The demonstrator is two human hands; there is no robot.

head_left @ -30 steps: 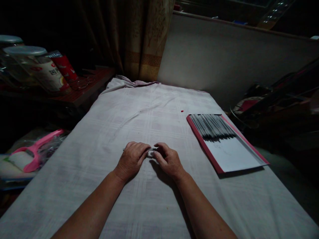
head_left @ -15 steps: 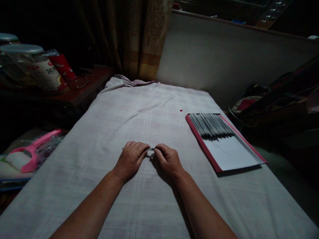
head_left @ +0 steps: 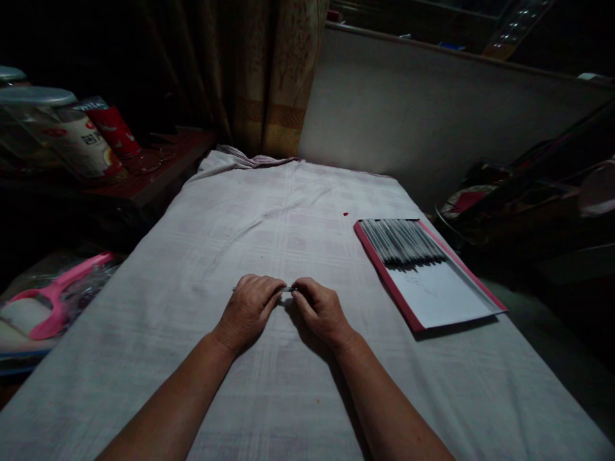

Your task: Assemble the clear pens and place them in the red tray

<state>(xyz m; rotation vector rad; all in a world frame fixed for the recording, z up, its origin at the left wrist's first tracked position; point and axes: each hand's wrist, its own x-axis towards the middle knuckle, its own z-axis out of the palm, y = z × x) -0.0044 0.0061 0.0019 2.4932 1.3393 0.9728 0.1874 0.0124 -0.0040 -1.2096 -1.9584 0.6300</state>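
My left hand (head_left: 250,310) and my right hand (head_left: 321,312) rest side by side on the white checked cloth (head_left: 269,224), fingertips almost meeting. Between them both pinch a thin grey pen-like stick (head_left: 288,289), which lies level just above the cloth. Its left tip pokes out beyond my left hand. Both hands have their fingers curled closed on it. To the right lies a red-edged tray (head_left: 446,298) with a white sheet in it, and a row of several similar dark-tipped sticks (head_left: 401,241) lines its far end.
A tiny red speck (head_left: 344,213) lies on the cloth near the tray. A side shelf at the left holds jars (head_left: 72,137) and a red packet (head_left: 108,131). A pink-handled tool (head_left: 52,301) lies lower left. Curtain behind, dark clutter (head_left: 528,192) at right.
My right hand's fingers have closed onto the stick and drawn up to my left hand. The view has shifted slightly; both hands stay in the same spot.
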